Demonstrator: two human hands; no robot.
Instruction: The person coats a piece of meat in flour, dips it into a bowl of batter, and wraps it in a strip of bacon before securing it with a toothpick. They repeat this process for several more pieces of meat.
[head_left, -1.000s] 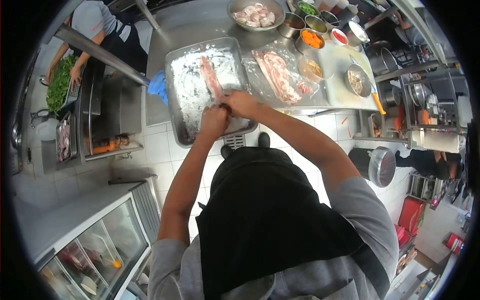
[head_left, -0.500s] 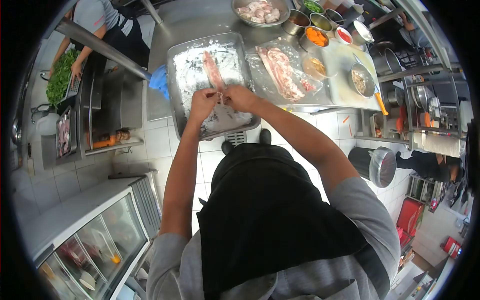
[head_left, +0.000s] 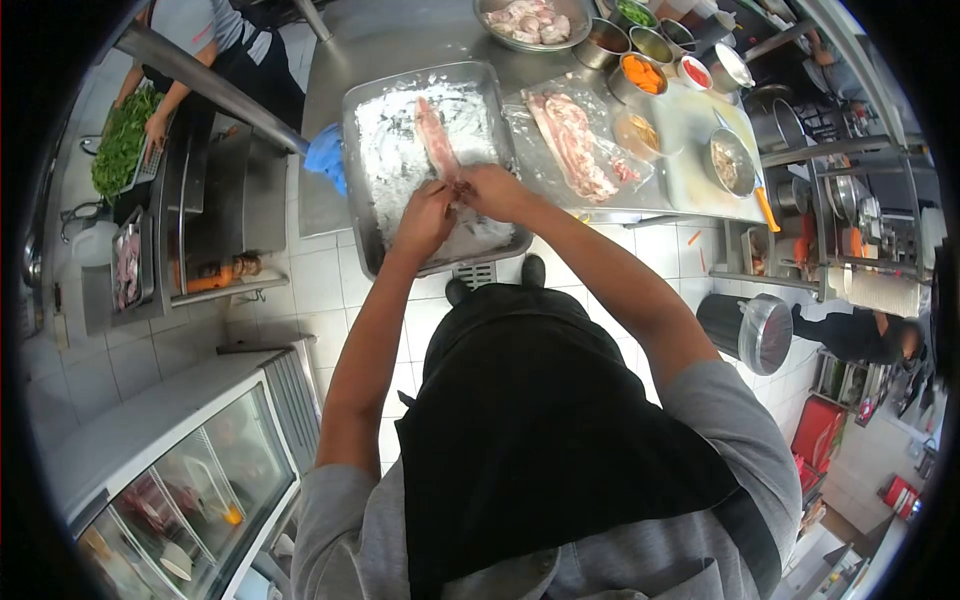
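A long strip of raw pale-pink meat point(head_left: 434, 138) lies lengthwise in a metal tray point(head_left: 360, 205) coated with white powder. Its near end is between my two hands. My left hand point(head_left: 428, 213) is closed, fingertips pinching that end from the left. From the right, my right hand point(head_left: 492, 192) is also closed on it, its fingers meeting those of the left. The fingers hide the very tip of the strip. White powder lies thickly around the meat, with bare dark patches of tray showing through.
Beside the tray, a larger slab of raw meat point(head_left: 568, 145) rests on plastic. Metal bowls and a cutting board point(head_left: 690, 180) with an orange-handled knife point(head_left: 767, 208) stand farther right. A blue cloth point(head_left: 326, 158) touches the tray's left. Another person handles leafy greens point(head_left: 125, 145) at left.
My hands have come closer together at the strip's near end, and my left hand has turned inward. The tray and table sit slightly farther right in view.
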